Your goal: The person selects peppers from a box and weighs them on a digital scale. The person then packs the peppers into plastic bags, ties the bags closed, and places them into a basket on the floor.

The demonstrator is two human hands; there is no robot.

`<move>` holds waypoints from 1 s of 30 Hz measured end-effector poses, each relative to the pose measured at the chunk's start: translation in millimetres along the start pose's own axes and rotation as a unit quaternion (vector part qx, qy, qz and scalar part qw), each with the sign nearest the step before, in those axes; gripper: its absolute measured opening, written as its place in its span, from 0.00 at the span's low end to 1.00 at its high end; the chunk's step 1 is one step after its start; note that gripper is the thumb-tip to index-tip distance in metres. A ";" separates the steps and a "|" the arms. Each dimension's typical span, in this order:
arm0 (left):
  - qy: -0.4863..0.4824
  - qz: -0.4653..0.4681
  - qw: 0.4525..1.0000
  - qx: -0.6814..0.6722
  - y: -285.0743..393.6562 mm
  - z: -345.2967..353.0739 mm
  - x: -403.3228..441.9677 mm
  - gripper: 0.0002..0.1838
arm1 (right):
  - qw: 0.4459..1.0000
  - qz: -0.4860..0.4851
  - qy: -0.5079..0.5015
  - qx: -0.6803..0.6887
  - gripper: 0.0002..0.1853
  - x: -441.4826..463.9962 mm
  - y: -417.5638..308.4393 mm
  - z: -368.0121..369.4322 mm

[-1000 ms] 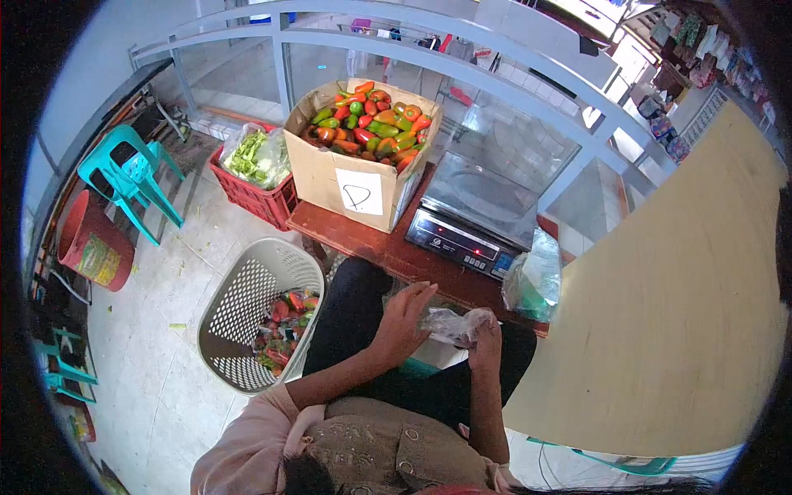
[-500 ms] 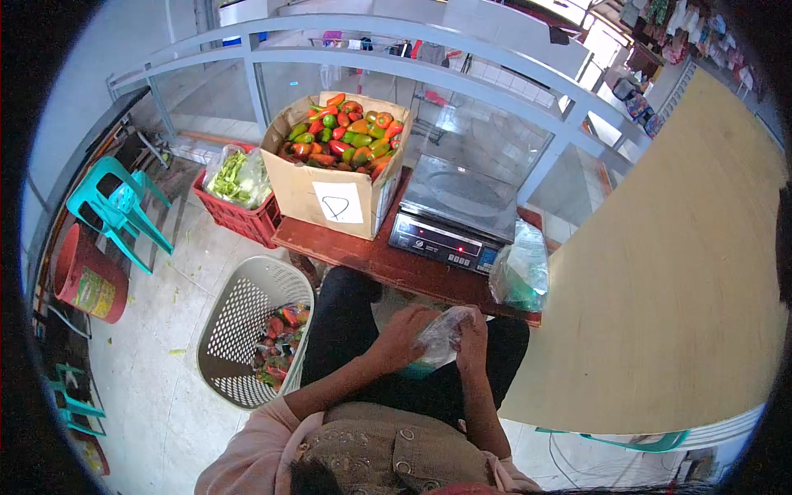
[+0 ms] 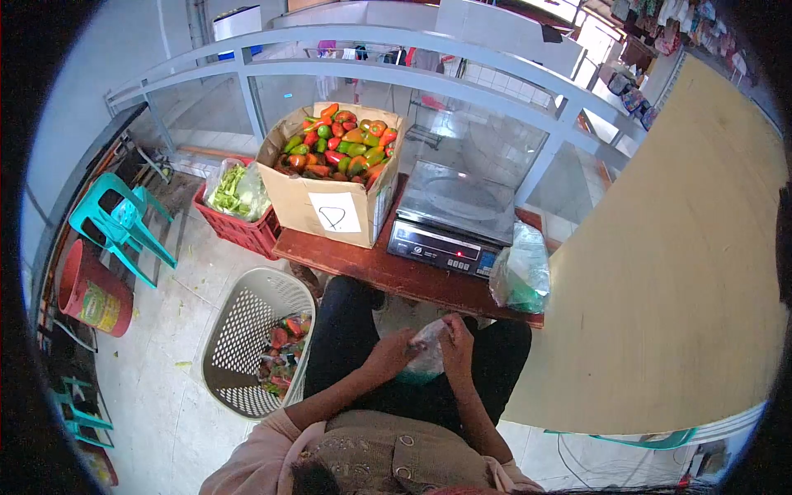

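Bucket [image 3: 95,289], red, stands upright on the floor at far left, just beside a green chair [image 3: 124,216]. Next is a red crate [image 3: 247,235] holding a bag of green vegetables [image 3: 237,194]. Nearer the person, a pale basket [image 3: 233,330] holds red and green peppers [image 3: 285,351]. A cardboard box [image 3: 289,202], filled with mixed peppers [image 3: 340,148], sits on a red-brown table [image 3: 355,262].

Over the lap, the left hand [image 3: 389,356] has its fingers curled in at the left side of a clear bag [image 3: 427,355]; grip tightness cannot be determined. The bag lies between the two hands, greenish at its lower end. The right hand [image 3: 456,342] has its fingertips bent together on the bag's upper right edge, with little gap visible.

A scale [image 3: 454,219] rests on the table beside the box. A second plastic bag [image 3: 521,268] lies at the table's right end, near a large tan board [image 3: 660,272].
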State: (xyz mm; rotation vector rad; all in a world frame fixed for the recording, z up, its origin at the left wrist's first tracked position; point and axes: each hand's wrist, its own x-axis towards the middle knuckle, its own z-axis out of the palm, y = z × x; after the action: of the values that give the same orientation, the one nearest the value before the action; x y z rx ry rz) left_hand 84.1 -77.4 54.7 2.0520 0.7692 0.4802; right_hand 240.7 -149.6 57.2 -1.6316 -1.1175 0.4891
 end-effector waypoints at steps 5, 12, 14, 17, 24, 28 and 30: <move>0.084 -0.031 0.969 -0.228 -28.9 -16.3 9.5 0.06 | 0.987 0.009 -0.156 0.022 0.11 -0.9 -31.0 -5.8; -0.013 -0.107 0.822 -0.559 -2.5 -19.9 2.3 0.06 | 0.994 0.020 -0.069 0.083 0.14 0.8 -1.9 0.7; -0.058 -0.085 0.823 -0.559 -1.3 -19.8 3.8 0.05 | 0.998 -0.007 -0.038 0.043 0.12 0.8 -4.3 -1.2; -0.043 -0.041 0.875 -0.481 26.8 -32.3 3.4 0.09 | 1.000 -0.001 0.004 0.010 0.10 2.9 8.8 -7.4; 0.184 0.072 0.975 -0.104 28.2 -42.1 8.6 0.15 | 0.981 -0.169 -0.033 -0.094 0.12 7.9 -33.8 6.1; 0.224 0.148 0.959 -0.088 41.4 -41.7 9.9 0.12 | 0.985 -0.141 -0.040 -0.089 0.13 10.3 -46.3 19.3; 0.266 0.148 0.949 -0.080 44.3 -41.4 9.7 0.12 | 0.994 -0.089 -0.034 -0.046 0.12 13.8 -50.8 16.6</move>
State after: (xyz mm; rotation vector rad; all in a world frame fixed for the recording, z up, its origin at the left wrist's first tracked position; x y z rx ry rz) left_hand 82.1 -65.3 114.9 1.9066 0.6957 1.2617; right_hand 213.0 -128.4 100.1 -1.5852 -1.3410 0.3847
